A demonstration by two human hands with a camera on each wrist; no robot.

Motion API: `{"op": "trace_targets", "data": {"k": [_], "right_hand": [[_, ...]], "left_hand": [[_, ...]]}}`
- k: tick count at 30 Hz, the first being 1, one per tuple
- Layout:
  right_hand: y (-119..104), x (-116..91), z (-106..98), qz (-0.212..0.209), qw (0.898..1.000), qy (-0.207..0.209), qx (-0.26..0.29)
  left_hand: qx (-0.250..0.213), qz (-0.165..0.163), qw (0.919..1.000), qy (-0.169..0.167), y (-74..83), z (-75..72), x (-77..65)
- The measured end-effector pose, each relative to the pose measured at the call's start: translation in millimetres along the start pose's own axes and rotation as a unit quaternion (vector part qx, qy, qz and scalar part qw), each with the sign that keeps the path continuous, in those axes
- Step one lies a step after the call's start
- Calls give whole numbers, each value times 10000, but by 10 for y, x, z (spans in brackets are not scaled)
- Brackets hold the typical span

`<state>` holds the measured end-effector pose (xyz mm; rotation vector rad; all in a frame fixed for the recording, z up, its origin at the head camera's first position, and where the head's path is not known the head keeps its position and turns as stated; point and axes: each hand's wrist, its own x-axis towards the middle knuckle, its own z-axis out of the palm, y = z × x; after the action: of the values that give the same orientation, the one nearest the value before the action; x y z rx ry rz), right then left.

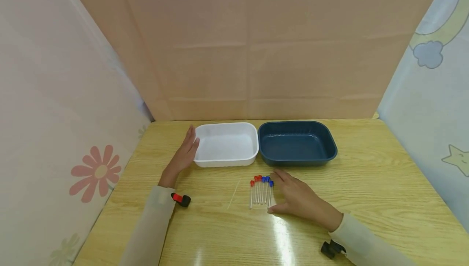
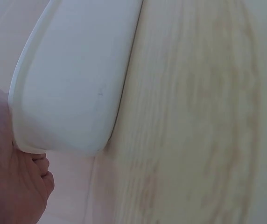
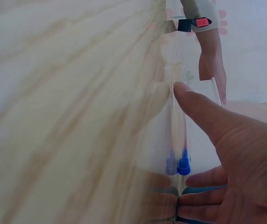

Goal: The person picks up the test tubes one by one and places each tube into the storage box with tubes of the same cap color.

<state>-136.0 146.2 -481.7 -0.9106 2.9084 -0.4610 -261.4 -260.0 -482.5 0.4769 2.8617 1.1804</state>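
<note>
Several clear, thin tubes lie side by side in the head view, with red caps (image 1: 252, 183) on the left and blue caps (image 1: 271, 183) on the right. Just right of them my right hand (image 1: 298, 197) rests low on the table, fingers spread. Its thumb is at the bottom end of the rightmost blue-capped tube (image 3: 184, 164), its other fingers near the caps. My left hand (image 1: 185, 152) lies against the left end of a white tray (image 1: 225, 163), fingers straight along the side and thumb at the rim.
A dark blue tray (image 1: 298, 163) stands right beside the white one, toward the back of the wooden table (image 1: 381, 192). A thin pale line (image 1: 233, 192) shows on the tabletop left of the tubes. Cloth walls rise behind and at both sides.
</note>
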Motion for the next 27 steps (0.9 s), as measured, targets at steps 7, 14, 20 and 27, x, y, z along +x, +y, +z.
{"op": "trace_targets", "data": {"k": [7, 14, 20, 27], "right_hand": [[-15, 11, -5, -19, 10000, -31, -69], [-23, 16, 1, -106, 9998, 25, -159], [-22, 20, 8, -173, 9994, 77, -292], [-13, 20, 16, -176, 9993, 86, -323]], "left_hand": [[500, -80, 9987, -81, 58, -32, -26], [1133, 86, 9935, -54, 137, -27, -36], [1182, 69, 9930, 14, 119, -11, -32], [1135, 58, 9935, 19, 99, 2, -23]]}}
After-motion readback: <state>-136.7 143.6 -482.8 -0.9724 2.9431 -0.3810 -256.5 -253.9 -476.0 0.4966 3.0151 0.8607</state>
